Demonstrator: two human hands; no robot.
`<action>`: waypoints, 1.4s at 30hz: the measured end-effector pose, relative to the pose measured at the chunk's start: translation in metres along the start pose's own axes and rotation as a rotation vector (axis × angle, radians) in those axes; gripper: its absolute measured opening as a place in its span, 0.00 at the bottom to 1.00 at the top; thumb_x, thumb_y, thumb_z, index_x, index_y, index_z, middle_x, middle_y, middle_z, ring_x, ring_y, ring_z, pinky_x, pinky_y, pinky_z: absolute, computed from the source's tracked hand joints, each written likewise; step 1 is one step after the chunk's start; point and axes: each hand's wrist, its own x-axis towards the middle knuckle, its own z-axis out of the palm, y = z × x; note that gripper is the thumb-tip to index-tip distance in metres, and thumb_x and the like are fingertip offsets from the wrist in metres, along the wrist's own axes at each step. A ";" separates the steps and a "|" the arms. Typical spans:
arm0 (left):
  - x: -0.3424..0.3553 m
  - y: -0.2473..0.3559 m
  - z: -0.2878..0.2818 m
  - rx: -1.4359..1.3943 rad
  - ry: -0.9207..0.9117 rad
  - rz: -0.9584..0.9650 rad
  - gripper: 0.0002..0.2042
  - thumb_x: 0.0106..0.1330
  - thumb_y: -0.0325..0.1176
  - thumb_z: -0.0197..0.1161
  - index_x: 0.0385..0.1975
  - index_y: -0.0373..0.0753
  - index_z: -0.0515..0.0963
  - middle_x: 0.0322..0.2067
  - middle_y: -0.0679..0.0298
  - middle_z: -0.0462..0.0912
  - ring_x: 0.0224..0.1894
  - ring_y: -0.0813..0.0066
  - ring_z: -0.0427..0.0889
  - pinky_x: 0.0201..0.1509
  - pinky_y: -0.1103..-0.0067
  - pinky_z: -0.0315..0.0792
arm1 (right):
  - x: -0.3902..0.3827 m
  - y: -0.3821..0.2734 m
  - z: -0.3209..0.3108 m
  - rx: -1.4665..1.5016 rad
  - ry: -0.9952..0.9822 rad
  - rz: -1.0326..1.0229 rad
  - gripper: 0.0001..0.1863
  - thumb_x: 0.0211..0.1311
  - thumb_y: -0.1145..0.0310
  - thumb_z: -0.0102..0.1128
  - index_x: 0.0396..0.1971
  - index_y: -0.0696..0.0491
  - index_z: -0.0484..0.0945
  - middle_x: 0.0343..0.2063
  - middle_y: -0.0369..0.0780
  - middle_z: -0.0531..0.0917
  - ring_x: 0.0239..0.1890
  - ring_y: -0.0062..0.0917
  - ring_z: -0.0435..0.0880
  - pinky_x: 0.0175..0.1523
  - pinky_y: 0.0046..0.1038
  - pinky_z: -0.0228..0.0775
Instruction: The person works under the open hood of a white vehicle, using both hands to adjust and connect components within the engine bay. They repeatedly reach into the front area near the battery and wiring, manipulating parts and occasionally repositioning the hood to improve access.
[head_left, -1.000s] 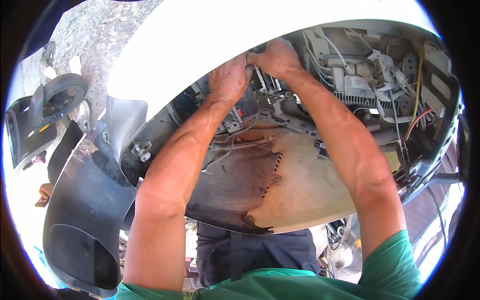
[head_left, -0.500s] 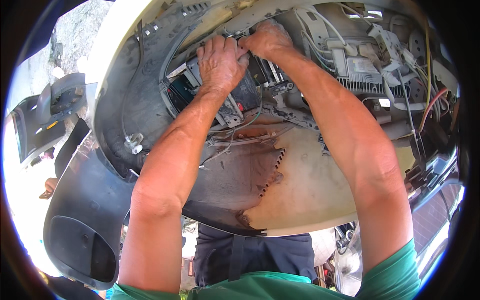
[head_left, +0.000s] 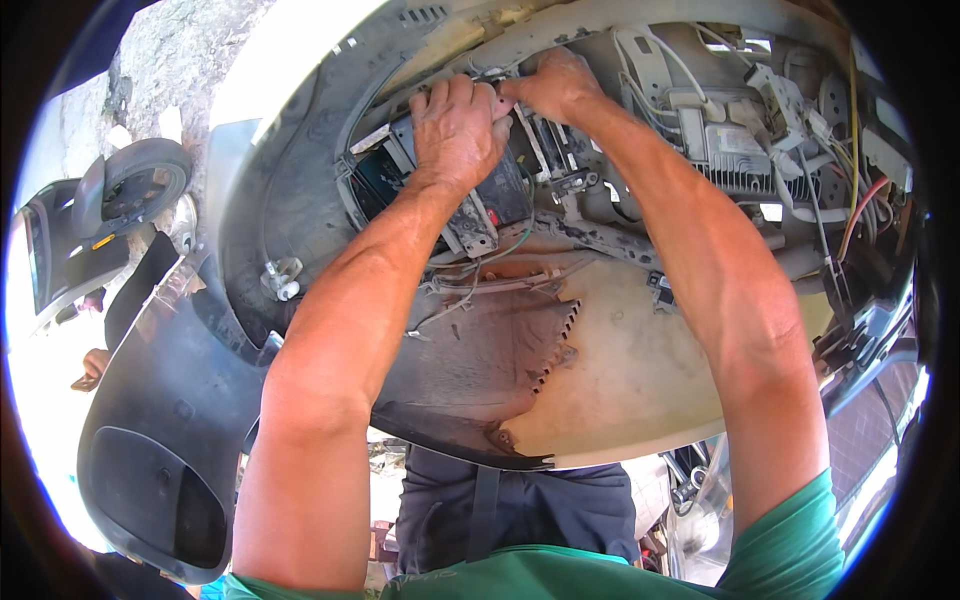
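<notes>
View's shifted, baring more dusty grey shell (head_left: 268,200); left hand (head_left: 460,132) draped over a scuffed black box (head_left: 508,188), right hand (head_left: 560,85) just beside it, can't tell either grip. Ribbed metal case (head_left: 735,150), label unreadable.

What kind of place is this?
Probably an outdoor vehicle repair spot: an opened body shell with a finned metal box exposed, what looks like a wheel off to the left, and rough, brightly lit ground.
</notes>
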 end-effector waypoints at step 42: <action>-0.067 -0.063 0.014 -1.799 0.026 -1.616 0.20 0.77 0.51 0.45 0.41 0.45 0.81 0.36 0.63 0.82 0.33 0.68 0.78 0.28 0.75 0.75 | -0.130 -0.020 0.093 0.187 -0.182 0.414 0.45 0.66 0.39 0.52 0.65 0.65 0.61 0.61 0.60 0.72 0.64 0.53 0.73 0.69 0.45 0.64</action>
